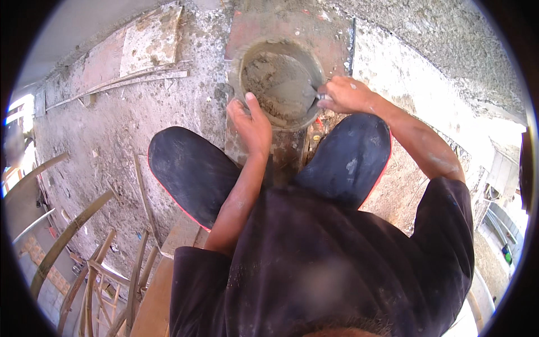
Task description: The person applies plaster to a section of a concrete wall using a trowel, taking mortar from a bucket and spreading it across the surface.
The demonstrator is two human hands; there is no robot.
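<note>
A round bucket (321, 72) of wet grey mortar (275, 78) stands in front of my knees, its rim caked with cement. My left hand (251, 124) is at the near left side of the rim, thumb on the inner side and fingers outside, holding it. On the right side, my right hand (347, 94) is closed around the handle of a trowel (316, 96). The trowel's blade is mostly hidden at the bucket's inner wall. The mortar is lumpy on the left and smeared smooth toward the right.
Under the bucket lies a reddish board (281, 25). Mortar-spattered boards (149, 42) and a thin wooden strip (135, 81) lie at the upper left. Several wooden poles (73, 238) rise at the lower left beside a drop. A rough grey slab (432, 33) is at the upper right.
</note>
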